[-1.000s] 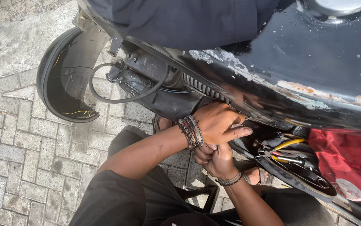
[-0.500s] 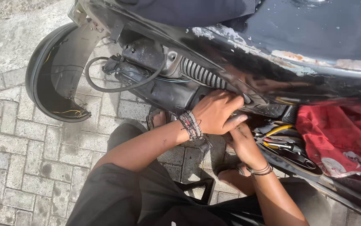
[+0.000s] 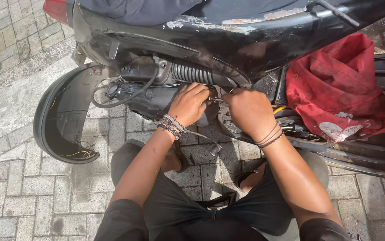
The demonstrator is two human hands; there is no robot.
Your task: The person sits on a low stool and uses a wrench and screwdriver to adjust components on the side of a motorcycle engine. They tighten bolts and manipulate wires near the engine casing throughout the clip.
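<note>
I look down at a black scooter [image 3: 246, 40] with its side panel off, exposing the engine area and a ribbed black air hose [image 3: 192, 73]. My left hand [image 3: 189, 105], with beaded bracelets on the wrist, is curled against the engine parts just below the hose. My right hand [image 3: 248, 111], with thin bands on the wrist, is closed next to it, and a small metal part [image 3: 217, 99] shows between the two hands. Which hand grips it is hidden by the fingers. A thin cable [image 3: 201, 136] hangs below my left wrist.
A detached black side panel [image 3: 63, 116] with loose wires leans against the scooter on the left. A red cloth [image 3: 335, 89] lies on the footboard at right. Yellow wires [image 3: 279, 109] show near my right wrist. Grey paving bricks [image 3: 14, 196] surround my knees.
The view has shifted, so the scooter sits higher and further left in frame. My right hand has come up from under the left and now works beside it at the engine.
</note>
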